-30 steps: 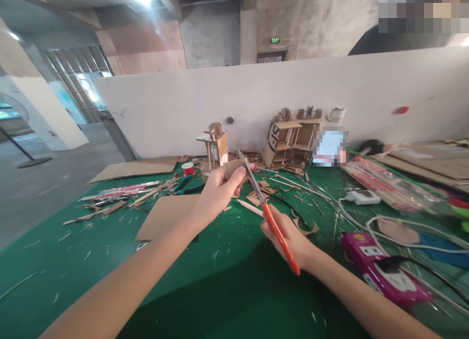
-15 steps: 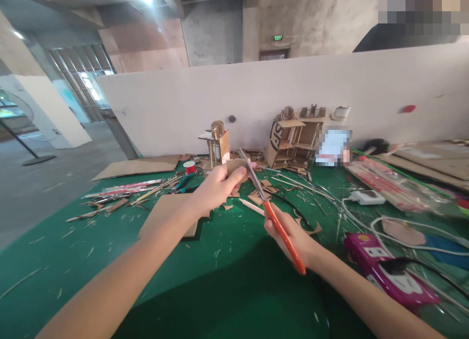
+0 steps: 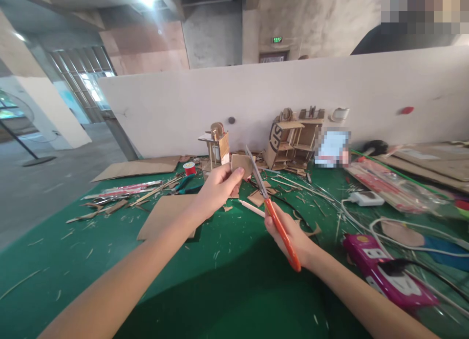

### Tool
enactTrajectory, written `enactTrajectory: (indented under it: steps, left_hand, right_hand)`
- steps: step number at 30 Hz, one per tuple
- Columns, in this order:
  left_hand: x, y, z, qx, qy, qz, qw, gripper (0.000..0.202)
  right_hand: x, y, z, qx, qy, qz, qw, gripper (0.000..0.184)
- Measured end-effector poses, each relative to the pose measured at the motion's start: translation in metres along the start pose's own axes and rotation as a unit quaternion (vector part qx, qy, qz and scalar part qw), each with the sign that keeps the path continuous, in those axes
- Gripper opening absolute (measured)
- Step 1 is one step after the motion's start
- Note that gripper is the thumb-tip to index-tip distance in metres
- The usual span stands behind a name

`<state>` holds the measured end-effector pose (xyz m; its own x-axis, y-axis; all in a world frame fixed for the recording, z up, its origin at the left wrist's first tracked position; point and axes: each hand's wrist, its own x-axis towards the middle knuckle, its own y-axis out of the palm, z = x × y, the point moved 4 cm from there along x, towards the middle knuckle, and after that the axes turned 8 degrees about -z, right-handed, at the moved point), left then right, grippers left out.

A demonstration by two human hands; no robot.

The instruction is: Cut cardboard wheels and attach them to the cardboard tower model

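Note:
My left hand (image 3: 225, 180) pinches a small piece of cardboard (image 3: 242, 165) between thumb and fingers, above the green table. My right hand (image 3: 286, 229) is wrapped round the orange handles of a pair of scissors (image 3: 280, 234). Their blades point up and away, right beside the cardboard's right edge; whether they touch it I cannot tell. Beneath the hands lies a pale pen-like stick (image 3: 252, 208), among cardboard scraps (image 3: 256, 198). A larger cardboard sheet (image 3: 164, 217) rests on the table, partly hidden behind my left forearm.
Small cardboard models (image 3: 219, 146) and a cardboard shelf (image 3: 289, 141) stand at the back by a white partition (image 3: 176, 109). A red thread spool (image 3: 189, 169) and teal-handled pliers (image 3: 186, 184) lie left. On the right are a magenta power strip (image 3: 392, 275), cables and packaged sticks (image 3: 395, 182).
The cardboard piece has turned so more of its flat face shows. The scissors have shifted slightly, their blades now at the piece's right edge instead of crossing it.

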<state>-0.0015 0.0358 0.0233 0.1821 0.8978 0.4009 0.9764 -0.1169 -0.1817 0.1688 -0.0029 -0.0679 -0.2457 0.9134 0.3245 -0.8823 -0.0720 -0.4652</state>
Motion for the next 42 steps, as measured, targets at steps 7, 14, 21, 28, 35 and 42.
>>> enactTrajectory:
  steps: [7, 14, 21, 28, 35, 42]
  left_hand:
    - [0.001, -0.003, -0.009, 0.085, 0.008, 0.039, 0.996, 0.027]
    - [-0.001, -0.007, -0.017, 0.125, 0.025, 0.059, 0.990, 0.027]
    - [-0.001, -0.006, -0.013, 0.113, 0.010, 0.065, 0.991, 0.030]
    - [-0.002, -0.005, -0.012, 0.101, 0.010, 0.058, 0.993, 0.028]
    - [-0.004, 0.001, -0.004, 0.041, 0.016, -0.017, 0.999, 0.037]
    - [-0.001, -0.009, -0.016, 0.147, 0.048, 0.049, 0.987, 0.035]
  right_hand:
    - [-0.004, -0.007, 0.003, 0.070, -0.048, 0.064, 0.994, 0.040]
    - [-0.004, -0.002, -0.003, 0.056, -0.038, 0.035, 0.997, 0.036]
    - [-0.004, 0.002, -0.007, 0.069, -0.020, 0.020, 0.997, 0.036]
    - [-0.006, 0.002, -0.004, 0.058, -0.023, 0.012, 0.998, 0.036]
    - [-0.002, 0.001, -0.003, 0.024, -0.038, 0.009, 0.999, 0.035]
    - [-0.009, -0.005, 0.004, 0.032, -0.054, 0.040, 0.997, 0.041]
